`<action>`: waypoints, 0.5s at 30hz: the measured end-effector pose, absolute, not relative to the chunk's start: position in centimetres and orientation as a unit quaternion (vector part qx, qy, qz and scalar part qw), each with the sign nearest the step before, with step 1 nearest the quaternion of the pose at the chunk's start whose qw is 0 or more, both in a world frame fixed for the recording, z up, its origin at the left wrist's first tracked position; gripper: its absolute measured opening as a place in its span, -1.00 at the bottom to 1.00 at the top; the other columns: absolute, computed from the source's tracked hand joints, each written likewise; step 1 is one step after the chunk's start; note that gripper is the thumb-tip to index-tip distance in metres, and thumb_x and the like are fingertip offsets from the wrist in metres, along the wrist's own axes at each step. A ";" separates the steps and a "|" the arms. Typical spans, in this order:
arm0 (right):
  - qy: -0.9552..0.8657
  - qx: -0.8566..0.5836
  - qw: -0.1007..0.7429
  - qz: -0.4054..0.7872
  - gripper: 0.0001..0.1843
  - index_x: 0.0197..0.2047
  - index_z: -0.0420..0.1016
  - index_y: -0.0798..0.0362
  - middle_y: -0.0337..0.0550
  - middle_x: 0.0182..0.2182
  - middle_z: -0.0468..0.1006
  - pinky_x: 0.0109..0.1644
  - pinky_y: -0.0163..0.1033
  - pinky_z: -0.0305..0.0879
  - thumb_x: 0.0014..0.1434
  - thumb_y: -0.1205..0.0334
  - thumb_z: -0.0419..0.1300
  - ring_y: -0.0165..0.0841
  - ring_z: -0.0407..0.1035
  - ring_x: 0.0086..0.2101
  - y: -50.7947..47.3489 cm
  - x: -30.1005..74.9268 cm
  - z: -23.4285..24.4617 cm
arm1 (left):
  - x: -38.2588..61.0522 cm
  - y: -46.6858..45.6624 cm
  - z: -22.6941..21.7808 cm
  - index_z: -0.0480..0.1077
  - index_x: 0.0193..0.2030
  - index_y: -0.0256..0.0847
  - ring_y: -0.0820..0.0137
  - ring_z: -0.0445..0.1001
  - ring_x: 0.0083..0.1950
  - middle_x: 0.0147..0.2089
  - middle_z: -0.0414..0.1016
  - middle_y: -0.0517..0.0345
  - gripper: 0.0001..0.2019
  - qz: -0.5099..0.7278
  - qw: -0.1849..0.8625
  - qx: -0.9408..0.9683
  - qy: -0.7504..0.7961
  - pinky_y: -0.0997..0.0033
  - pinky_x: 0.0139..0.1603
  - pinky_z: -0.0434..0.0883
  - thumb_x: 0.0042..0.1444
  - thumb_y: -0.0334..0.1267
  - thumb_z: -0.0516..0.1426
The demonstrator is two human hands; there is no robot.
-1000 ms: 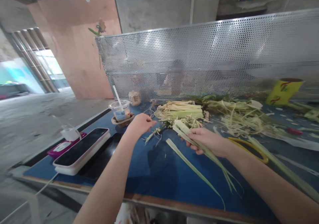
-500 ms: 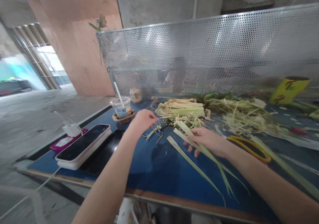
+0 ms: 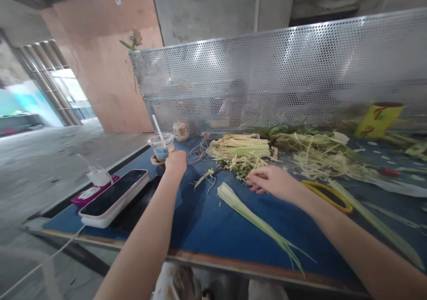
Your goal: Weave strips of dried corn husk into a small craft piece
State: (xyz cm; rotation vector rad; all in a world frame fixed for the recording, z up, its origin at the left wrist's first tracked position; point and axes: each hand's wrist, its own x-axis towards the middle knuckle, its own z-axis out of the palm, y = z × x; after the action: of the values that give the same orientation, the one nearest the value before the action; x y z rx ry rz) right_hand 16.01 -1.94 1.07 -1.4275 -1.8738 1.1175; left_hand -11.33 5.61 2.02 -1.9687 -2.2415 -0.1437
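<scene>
My left hand (image 3: 176, 161) is closed against the right side of a clear plastic cup (image 3: 161, 148) with a white straw; some fingers are hidden behind it. A cardboard holder (image 3: 155, 161) shows under the cup. My right hand (image 3: 267, 180) hovers with loosely bent fingers and holds nothing. Just beyond it lies a pile of small pale-green sprigs (image 3: 240, 164). A bundle of pale husk strips (image 3: 256, 218) rests flat on the blue table (image 3: 207, 229) between my arms. Behind the sprigs is a stack of cut green and yellowish husks (image 3: 242, 145).
A yellow ring-shaped tool handle (image 3: 328, 197) lies by my right forearm. Shredded husks (image 3: 316, 153) and a yellow cardboard tube (image 3: 378, 120) occupy the right side. At left are a phone (image 3: 115, 195) and a purple box (image 3: 95, 191). A perforated metal screen (image 3: 260, 78) borders the back.
My left hand has moved left from beside the loose sprigs to the cup. My right hand has let go of the husk strips, which now lie together on the table.
</scene>
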 end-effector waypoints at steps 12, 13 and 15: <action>-0.700 -0.612 0.347 0.124 -0.79 -0.40 0.42 0.05 -0.18 -0.44 0.55 -0.29 -0.28 0.29 0.09 0.23 -0.02 -0.35 0.44 -0.45 -1.3 19.5 3.4 | -7.4 7.7 0.1 0.17 0.15 -0.18 0.28 0.35 -0.01 -0.20 0.47 -0.07 -0.49 0.004 0.182 -0.796 -0.577 0.32 -0.05 0.27 0.04 -0.58 -0.03; -0.695 -0.617 0.353 0.111 -0.79 -0.38 0.43 0.04 -0.17 -0.43 0.56 -0.29 -0.28 0.28 0.09 0.23 -0.02 -0.34 0.44 -0.42 -1.4 19.9 3.9 | -7.4 8.0 0.0 0.13 0.18 -0.20 0.28 0.36 -0.02 -0.22 0.47 -0.09 -0.45 0.004 0.184 -0.798 -0.574 0.33 -0.06 0.27 0.01 -0.59 -0.01; -0.680 -0.633 0.362 0.083 -0.78 -0.33 0.44 0.04 -0.16 -0.39 0.57 -0.31 -0.29 0.26 0.10 0.21 -0.02 -0.32 0.43 -0.38 -1.7 20.6 4.9 | -7.4 8.3 -0.3 0.08 0.21 -0.22 0.28 0.39 -0.05 -0.24 0.47 -0.11 -0.39 -0.002 0.184 -0.799 -0.572 0.35 -0.08 0.29 -0.02 -0.62 -0.01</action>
State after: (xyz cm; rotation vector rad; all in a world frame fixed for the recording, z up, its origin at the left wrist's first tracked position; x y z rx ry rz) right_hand 20.62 -1.70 4.91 -1.6293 -1.7515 0.2136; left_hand -7.36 8.33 -0.33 -2.2533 -1.6135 -0.0049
